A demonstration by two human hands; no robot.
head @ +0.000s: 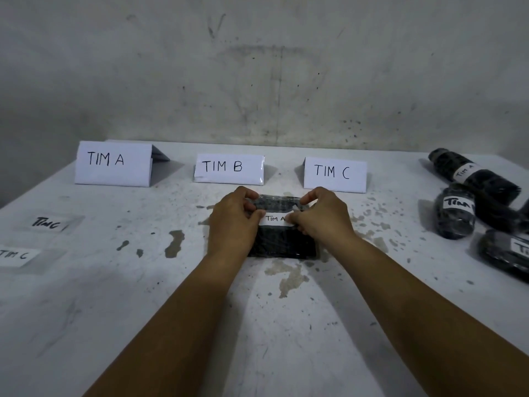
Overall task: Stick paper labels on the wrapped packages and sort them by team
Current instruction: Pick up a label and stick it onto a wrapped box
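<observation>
We are partway through the labelling, with our hands on one wrapped package (282, 242) that lies flat on the desk (86, 296), just in front of the "TIM B" sign (229, 169) and near the "TIM C" sign (335, 174). A white label (275, 219) reading "TIM A" sits across the upper part of this package. Our left hand (233, 222) has its fingers curled over the package's left end, thumb at the label's left edge; our right hand (325, 216) pinches at the label's right end, fingers bent down onto the wrap. We judge that we are pressing the label down — whether it is fully stuck we cannot tell.

As for what is done: at the right side of the desk lies a cluster of dark packages (455, 213) that already bear labels, one (472, 174) reading "TIM A"; the others' letters are partly cut off or too small to read. They lie heaped together, not in front of any sign, so the sorting seems not yet begun. No package lies in front of the "TIM A" sign (113, 163).

What is left: two loose labels (17, 256) reading "TIM C" wait on the desk's left edge, so more sticking seems due — then this package should go to the "TIM A" sign.
</observation>
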